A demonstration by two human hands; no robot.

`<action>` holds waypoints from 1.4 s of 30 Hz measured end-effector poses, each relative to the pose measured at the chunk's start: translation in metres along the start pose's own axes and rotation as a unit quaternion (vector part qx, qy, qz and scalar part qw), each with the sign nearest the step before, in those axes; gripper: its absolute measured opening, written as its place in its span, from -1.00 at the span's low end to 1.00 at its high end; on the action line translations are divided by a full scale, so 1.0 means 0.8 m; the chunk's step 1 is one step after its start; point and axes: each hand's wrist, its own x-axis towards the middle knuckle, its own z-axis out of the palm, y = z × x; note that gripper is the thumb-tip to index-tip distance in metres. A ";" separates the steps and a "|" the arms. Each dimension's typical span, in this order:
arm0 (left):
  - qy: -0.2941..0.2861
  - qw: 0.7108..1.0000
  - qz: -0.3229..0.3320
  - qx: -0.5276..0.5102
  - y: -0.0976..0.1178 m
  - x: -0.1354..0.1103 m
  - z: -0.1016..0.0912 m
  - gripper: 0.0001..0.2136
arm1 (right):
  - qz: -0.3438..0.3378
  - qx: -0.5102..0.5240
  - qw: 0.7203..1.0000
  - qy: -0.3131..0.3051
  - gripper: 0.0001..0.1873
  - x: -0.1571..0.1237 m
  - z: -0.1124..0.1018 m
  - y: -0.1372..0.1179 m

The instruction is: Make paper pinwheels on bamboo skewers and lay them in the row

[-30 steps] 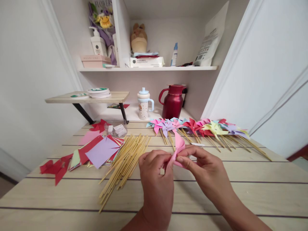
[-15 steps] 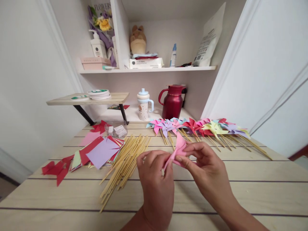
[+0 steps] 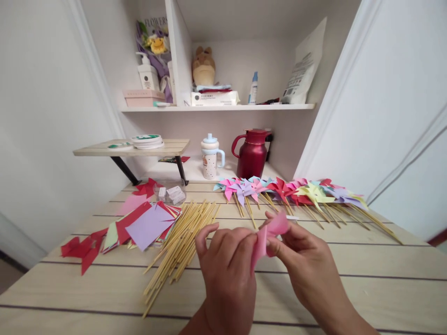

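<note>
A folded piece of pink paper (image 3: 260, 242) is held up between both hands over the front of the table. My left hand (image 3: 226, 270) pinches its left side, with the index fingertip against the paper and the other fingers curled. My right hand (image 3: 307, 260) grips the right side between thumb and fingers; the fingers behind the paper are partly hidden. Left of my hands lies a loose pile of thin wooden sticks (image 3: 183, 246). Beyond the hands rest finished paper pinwheels on sticks, among them a yellow pinwheel (image 3: 314, 193) and a purple pinwheel (image 3: 242, 190).
Slit paper sheets (image 3: 148, 228) lie stacked at the left, near red folded paper (image 3: 84, 249) and a clear box (image 3: 171, 193) of small packets. A raised wooden stand (image 3: 104, 148), a cup (image 3: 209, 158) and a red jug (image 3: 252, 156) stand at the back.
The pink paper has turned and tilted to the right, its upper tip now lower and nearer my right hand. Both hands have shifted slightly; the view has tipped up a little.
</note>
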 end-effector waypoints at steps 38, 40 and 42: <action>0.022 0.999 -0.022 -0.019 0.003 0.006 -0.002 -0.85 | -0.159 -0.056 0.986 -0.003 -0.87 0.000 -0.002 -0.008; 0.019 1.000 -0.010 -0.019 0.004 0.004 -0.003 -0.85 | -0.177 -0.043 0.983 -0.004 -0.86 0.000 -0.003 -0.007; 0.018 1.000 0.002 -0.022 0.005 0.003 -0.004 -0.83 | -0.189 -0.035 0.981 -0.004 -0.87 -0.001 -0.004 -0.007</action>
